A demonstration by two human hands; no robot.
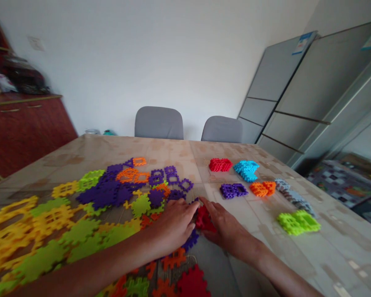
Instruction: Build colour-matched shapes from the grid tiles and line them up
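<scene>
Both of my hands meet near the middle of the table. Between them is a red interlocking building piece [205, 220] with notched edges. My right hand [224, 225] has its fingers and thumb wrapped around the red piece from the right. My left hand [178, 222] comes up against its left side with fingers curled; whatever lies between those fingers is hidden. A purple notched piece [191, 241] lies under and beside the left hand. Just below the hands are an orange piece [174, 258] and a large red piece [193, 282].
Loose yellow [52, 218], lime [80, 231], purple [106, 194] and orange pieces [128, 175] cover the left side. On the right stand assembled blocks: red [220, 164], blue [246, 170], purple [233, 190], orange [262, 188], grey [297, 200] and lime [299, 222]. Two chairs [159, 123] stand behind.
</scene>
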